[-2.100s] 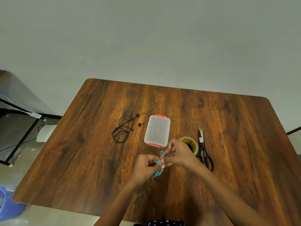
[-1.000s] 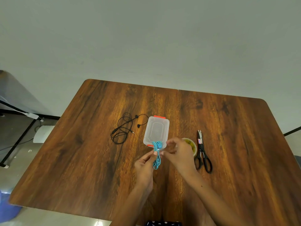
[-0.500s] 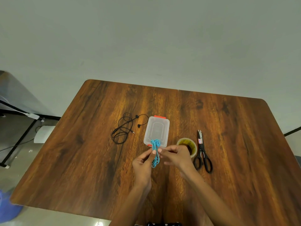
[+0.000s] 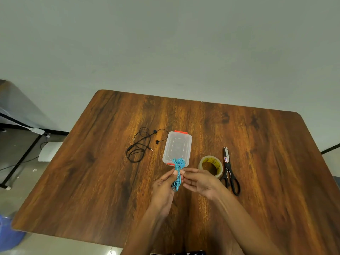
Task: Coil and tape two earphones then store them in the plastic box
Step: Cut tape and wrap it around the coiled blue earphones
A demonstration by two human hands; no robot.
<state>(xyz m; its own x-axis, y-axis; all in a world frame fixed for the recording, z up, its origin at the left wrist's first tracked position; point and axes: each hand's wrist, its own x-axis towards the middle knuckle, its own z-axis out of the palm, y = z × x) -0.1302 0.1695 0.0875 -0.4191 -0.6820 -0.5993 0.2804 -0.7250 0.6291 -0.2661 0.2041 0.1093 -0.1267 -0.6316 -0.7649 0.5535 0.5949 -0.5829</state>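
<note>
Blue earphone (image 4: pixel 177 173) is now a tight bundle pinched between left hand (image 4: pixel 165 183) and right hand (image 4: pixel 199 181) just above the counter (image 4: pixel 92 181), near edge of the plastic box (image 4: pixel 177 147); 2 s ago both hands were lower, fingers working the cord, so coiling looks done. Next prob tape (image 4: pixel 210 165) & scissors (image 4: pixel 230 173), both by right hand. Black earphone (image 4: pixel 140 146) is uncoiled left of box, lid on.

Wooden table (image 4: pixel 257 181), black earphones (image 4: pixel 139 146), lidded plastic box (image 4: pixel 177 147), tape roll (image 4: pixel 210 165), scissors (image 4: pixel 230 173)
</note>
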